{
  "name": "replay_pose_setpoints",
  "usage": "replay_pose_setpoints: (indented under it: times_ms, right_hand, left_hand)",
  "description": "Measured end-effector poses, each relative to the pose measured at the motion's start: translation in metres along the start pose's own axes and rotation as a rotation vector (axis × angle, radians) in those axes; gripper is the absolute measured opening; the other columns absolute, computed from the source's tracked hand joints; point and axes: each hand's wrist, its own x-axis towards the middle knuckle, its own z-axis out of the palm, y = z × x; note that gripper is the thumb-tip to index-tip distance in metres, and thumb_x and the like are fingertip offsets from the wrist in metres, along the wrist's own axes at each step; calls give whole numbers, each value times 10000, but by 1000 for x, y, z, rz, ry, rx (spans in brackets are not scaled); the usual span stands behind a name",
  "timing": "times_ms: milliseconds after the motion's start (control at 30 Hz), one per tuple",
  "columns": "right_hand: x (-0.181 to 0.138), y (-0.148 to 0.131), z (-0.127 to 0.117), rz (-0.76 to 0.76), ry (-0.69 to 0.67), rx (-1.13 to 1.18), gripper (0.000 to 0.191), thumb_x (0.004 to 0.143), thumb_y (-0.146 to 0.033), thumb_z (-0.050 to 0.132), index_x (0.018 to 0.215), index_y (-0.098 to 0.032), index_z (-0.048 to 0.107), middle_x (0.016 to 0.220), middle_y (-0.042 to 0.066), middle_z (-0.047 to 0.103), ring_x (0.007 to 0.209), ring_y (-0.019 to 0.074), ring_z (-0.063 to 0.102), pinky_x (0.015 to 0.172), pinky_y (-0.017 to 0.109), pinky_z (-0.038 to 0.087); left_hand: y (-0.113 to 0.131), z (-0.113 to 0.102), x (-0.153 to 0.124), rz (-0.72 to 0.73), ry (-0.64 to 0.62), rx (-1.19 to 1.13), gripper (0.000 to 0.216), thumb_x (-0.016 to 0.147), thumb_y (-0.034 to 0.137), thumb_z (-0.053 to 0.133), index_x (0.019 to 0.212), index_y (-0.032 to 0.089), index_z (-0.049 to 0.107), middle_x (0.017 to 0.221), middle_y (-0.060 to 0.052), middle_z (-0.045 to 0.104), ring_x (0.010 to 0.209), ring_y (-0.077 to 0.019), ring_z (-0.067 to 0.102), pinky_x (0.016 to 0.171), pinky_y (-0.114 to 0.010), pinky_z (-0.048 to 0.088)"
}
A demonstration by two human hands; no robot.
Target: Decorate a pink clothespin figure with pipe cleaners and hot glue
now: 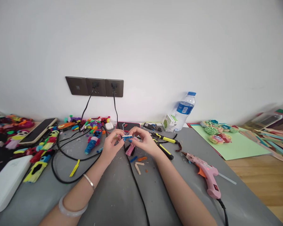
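My left hand and my right hand meet above the grey mat, fingertips pinched from both sides on a small blue and white fuzzy pipe cleaner piece. Its exact shape is partly covered by my fingers. Just below my fingers lies a pink fuzzy piece; whether a finger touches it, I cannot tell. Nearer me on the mat are a short blue pipe cleaner piece, an orange one and a bent cream one. Yellow-and-black handled pliers rest beside my right hand.
A pink glue gun lies at right, its cord running frontward. Behind stand a water bottle and a small box. Black cables loop at left near fuzzy dolls, a phone and a white device. Green paper holds fabric flowers.
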Motion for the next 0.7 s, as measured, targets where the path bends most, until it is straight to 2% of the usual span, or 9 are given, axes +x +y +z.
replay_pose_setpoints:
  times_ms: [700]
  right_hand:
    - [0, -4, 2, 15, 35, -71, 49, 839, -203, 572, 865, -196, 613, 854, 29, 612, 787, 169, 563, 750, 290, 451]
  left_hand:
    - [0, 2, 0, 4, -7, 23, 46, 770, 201, 616, 795, 196, 578, 919, -68, 585, 919, -204, 581, 728, -273, 477]
